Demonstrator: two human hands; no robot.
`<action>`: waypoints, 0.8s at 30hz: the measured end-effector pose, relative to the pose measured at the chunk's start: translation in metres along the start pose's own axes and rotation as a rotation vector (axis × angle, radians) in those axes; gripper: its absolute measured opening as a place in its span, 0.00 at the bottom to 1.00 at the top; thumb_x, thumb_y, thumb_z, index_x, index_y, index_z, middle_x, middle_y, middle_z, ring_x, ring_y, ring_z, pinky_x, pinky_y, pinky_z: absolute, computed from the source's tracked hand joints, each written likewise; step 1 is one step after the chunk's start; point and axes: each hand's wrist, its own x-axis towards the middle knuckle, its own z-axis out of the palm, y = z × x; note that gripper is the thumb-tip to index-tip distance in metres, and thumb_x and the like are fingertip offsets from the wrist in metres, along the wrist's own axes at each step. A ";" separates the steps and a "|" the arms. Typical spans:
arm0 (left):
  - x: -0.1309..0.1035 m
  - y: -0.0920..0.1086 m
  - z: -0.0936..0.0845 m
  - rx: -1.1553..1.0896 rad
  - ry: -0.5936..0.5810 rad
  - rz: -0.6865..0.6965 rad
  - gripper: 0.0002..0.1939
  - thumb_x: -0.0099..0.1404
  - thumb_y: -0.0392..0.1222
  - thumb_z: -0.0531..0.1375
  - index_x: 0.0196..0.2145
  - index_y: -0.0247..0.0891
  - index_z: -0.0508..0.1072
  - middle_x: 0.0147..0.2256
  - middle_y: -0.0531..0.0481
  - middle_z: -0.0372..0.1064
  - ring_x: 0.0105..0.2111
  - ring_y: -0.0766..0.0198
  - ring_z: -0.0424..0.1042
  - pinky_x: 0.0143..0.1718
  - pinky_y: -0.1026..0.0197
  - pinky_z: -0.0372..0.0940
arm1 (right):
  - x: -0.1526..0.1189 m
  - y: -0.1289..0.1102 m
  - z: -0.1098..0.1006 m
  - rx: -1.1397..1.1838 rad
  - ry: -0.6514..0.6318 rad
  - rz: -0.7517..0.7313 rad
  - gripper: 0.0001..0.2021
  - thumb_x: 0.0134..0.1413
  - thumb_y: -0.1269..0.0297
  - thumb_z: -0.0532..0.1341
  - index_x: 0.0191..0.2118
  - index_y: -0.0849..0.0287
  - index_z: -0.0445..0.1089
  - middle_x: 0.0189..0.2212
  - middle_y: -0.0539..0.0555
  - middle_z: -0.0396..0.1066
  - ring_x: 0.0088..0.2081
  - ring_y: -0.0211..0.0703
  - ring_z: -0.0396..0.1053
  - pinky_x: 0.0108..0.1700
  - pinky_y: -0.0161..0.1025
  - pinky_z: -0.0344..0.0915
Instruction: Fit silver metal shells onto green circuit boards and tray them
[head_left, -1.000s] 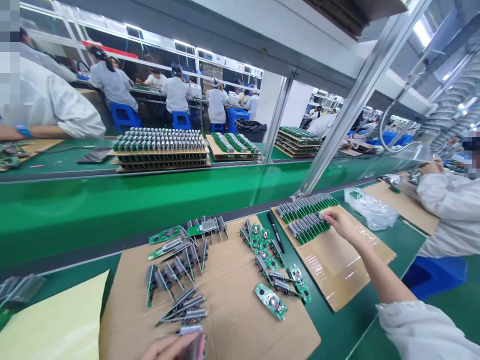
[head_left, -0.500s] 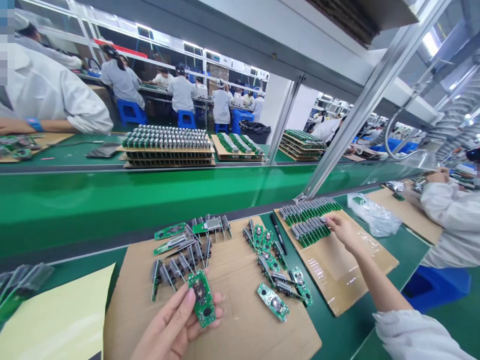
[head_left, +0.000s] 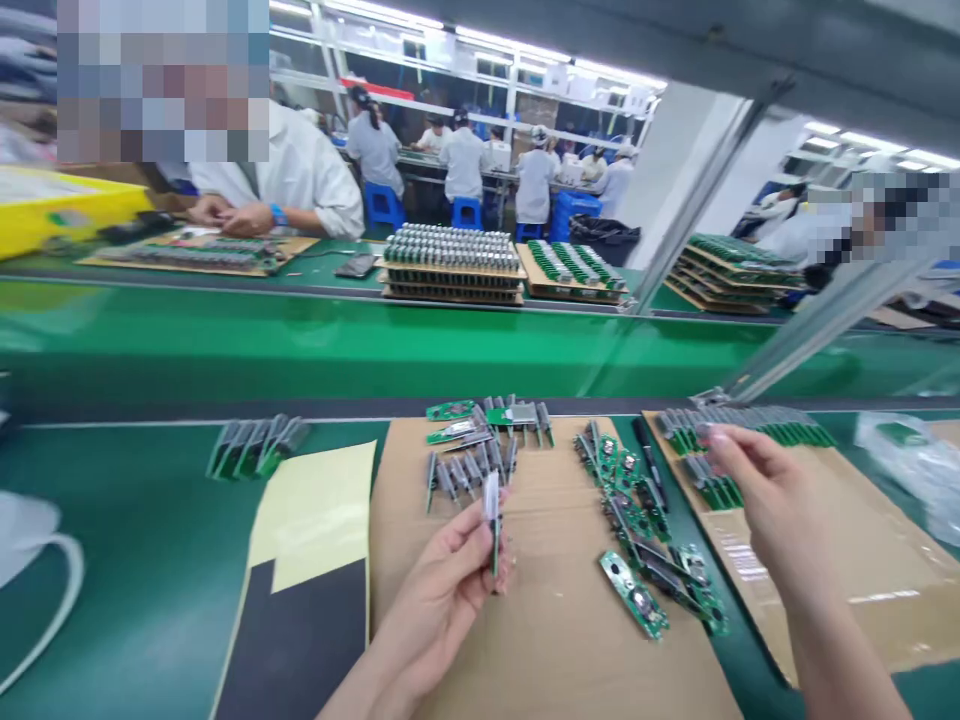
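My left hand pinches a green circuit board turned edge-on, a grey piece showing at its top. Bent, closed fingers of my right hand are over the rows of standing boards on the right cardboard sheet. A small greyish bit shows at the fingertips; I cannot tell what it is. Behind my left hand, several boards with grey displays lean together on the middle cardboard. A loose pile of boards lies between my hands, with one single board nearer me.
A black pen lies beside the right cardboard. At left are a yellow-and-black sheet and several leaning boards. A clear plastic bag is at far right. Beyond the green barrier, a co-worker handles something near stacked board trays.
My view has swung left. The board in my left hand has turned from face-up to edge-on. My right hand has shifted left over the front row, fingers still pinched.
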 end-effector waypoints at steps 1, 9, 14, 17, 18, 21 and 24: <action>-0.001 0.001 0.001 -0.012 -0.004 0.000 0.30 0.46 0.41 0.75 0.46 0.35 0.73 0.25 0.55 0.70 0.21 0.76 0.66 0.20 0.73 0.60 | -0.020 -0.016 0.017 0.035 -0.115 -0.013 0.18 0.50 0.47 0.64 0.38 0.57 0.74 0.32 0.54 0.76 0.31 0.44 0.72 0.34 0.40 0.70; -0.011 0.002 0.008 -0.122 -0.105 -0.034 0.51 0.50 0.40 0.74 0.65 0.46 0.52 0.22 0.55 0.73 0.19 0.75 0.69 0.18 0.78 0.61 | -0.120 -0.067 0.088 0.105 -0.502 -0.420 0.05 0.60 0.68 0.61 0.40 0.54 0.74 0.33 0.47 0.79 0.33 0.35 0.78 0.36 0.28 0.73; -0.008 -0.003 0.003 -0.098 -0.181 0.009 0.48 0.56 0.39 0.70 0.67 0.43 0.48 0.23 0.53 0.75 0.17 0.71 0.70 0.14 0.75 0.62 | -0.125 -0.066 0.086 0.118 -0.483 -0.490 0.07 0.60 0.71 0.61 0.41 0.54 0.74 0.35 0.47 0.79 0.35 0.33 0.77 0.38 0.25 0.72; -0.007 -0.002 0.002 0.008 -0.163 0.039 0.48 0.56 0.41 0.69 0.67 0.40 0.49 0.23 0.50 0.76 0.18 0.67 0.73 0.14 0.73 0.65 | -0.125 -0.062 0.084 0.142 -0.519 -0.463 0.09 0.60 0.71 0.60 0.43 0.53 0.75 0.37 0.49 0.79 0.36 0.34 0.77 0.39 0.26 0.73; -0.007 0.000 0.003 0.059 -0.135 0.052 0.48 0.55 0.41 0.70 0.67 0.39 0.50 0.23 0.48 0.76 0.19 0.65 0.74 0.14 0.71 0.67 | -0.124 -0.060 0.083 0.166 -0.555 -0.407 0.09 0.61 0.70 0.60 0.43 0.52 0.75 0.37 0.49 0.79 0.36 0.35 0.77 0.39 0.26 0.73; -0.009 0.004 0.008 0.197 -0.027 0.098 0.47 0.53 0.40 0.71 0.65 0.35 0.54 0.23 0.47 0.77 0.20 0.62 0.74 0.16 0.67 0.71 | -0.120 -0.054 0.081 0.339 -0.731 -0.091 0.10 0.62 0.65 0.60 0.45 0.50 0.77 0.36 0.49 0.80 0.35 0.36 0.76 0.38 0.29 0.72; -0.012 0.006 0.014 0.295 0.076 0.148 0.45 0.50 0.40 0.72 0.63 0.36 0.60 0.21 0.49 0.76 0.21 0.63 0.74 0.21 0.63 0.75 | -0.116 -0.051 0.081 0.564 -0.901 0.249 0.10 0.61 0.60 0.61 0.46 0.48 0.77 0.38 0.50 0.79 0.36 0.38 0.74 0.40 0.33 0.71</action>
